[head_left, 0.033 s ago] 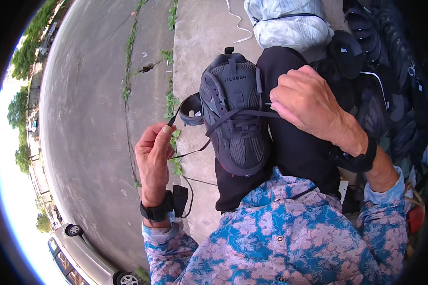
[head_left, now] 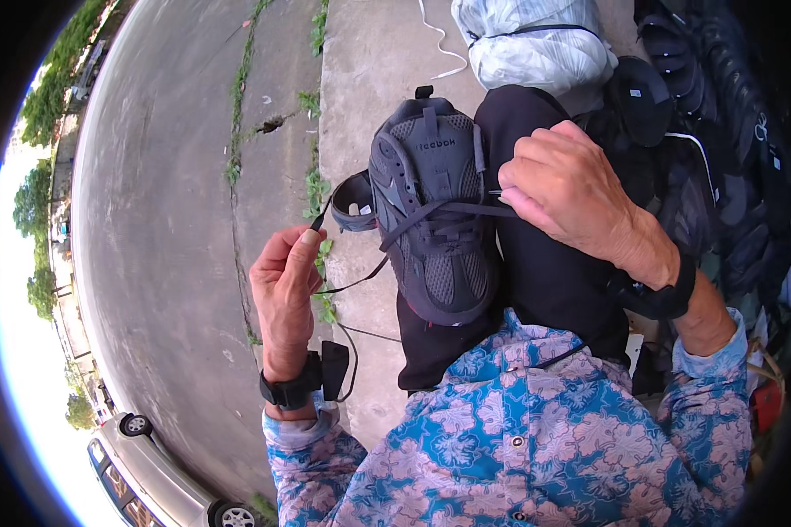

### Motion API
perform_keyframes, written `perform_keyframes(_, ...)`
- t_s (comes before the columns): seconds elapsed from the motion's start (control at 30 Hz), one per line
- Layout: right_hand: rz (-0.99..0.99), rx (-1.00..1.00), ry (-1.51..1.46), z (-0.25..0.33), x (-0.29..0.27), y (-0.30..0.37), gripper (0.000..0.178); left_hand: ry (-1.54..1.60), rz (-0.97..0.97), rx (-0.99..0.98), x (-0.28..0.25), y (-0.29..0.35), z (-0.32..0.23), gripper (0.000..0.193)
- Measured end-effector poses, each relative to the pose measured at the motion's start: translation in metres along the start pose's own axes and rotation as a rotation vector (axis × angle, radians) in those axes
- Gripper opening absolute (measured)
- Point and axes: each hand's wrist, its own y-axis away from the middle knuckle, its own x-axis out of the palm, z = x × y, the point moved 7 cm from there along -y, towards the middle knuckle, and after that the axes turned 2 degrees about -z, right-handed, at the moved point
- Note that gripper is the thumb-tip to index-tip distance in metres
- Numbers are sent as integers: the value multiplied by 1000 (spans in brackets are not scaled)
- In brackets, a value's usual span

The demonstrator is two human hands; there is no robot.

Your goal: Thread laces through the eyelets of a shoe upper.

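Far left: trees [head_left: 33,202], and a silver car [head_left: 163,474] at the near left corner of the grey pavement [head_left: 176,220].

My left hand [head_left: 283,272]: thumb and forefinger pinched together on one end of a dark flat shoelace [head_left: 475,209], held off the sneaker's left side. On that wrist, one black strap [head_left: 290,384].

Weeds [head_left: 315,189], growing along the left edge of the concrete slab [head_left: 360,97].

One open dark shoe [head_left: 354,220], pale piece inside, just beside the sneaker's left side; what it rests on, I cannot tell.

One dark grey mesh sneaker [head_left: 435,167], lying on my lap towards its left edge, tongue up, toe pointing to me. The lace crosses its front; the upper eyelets on its left side stand bare.

One white cord [head_left: 439,53], loose on the slab's far part; right of it, one white plastic bundle [head_left: 536,53] with a dark tie.

Black trousers [head_left: 545,255], mine, under the sneaker.

My right hand [head_left: 571,189]: fingers curled narrow around a thin metal tip [head_left: 495,191], which points at the sneaker's right edge. The lace runs up to the thumb; whether it is gripped, I cannot tell. One black wristband [head_left: 664,297].

Far right: heaped dark footwear [head_left: 725,176].
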Motion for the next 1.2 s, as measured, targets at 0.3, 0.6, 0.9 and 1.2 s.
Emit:
perform_keyframes(0.3,-36,13,87,2,4,-1,17,2,37,26,21,-3,3,20)
perform_keyframes(0.6,-2,-1,100,6,9,-2,17,-110,79,105,49,0,-6,21)
perform_keyframes(0.9,26,-39,79,11,12,-9,15,-166,126,139,60,0,-9,24)
perform_keyframes(1.2,36,12,-6,8,13,-10,14,-241,137,154,64,-3,-4,20)
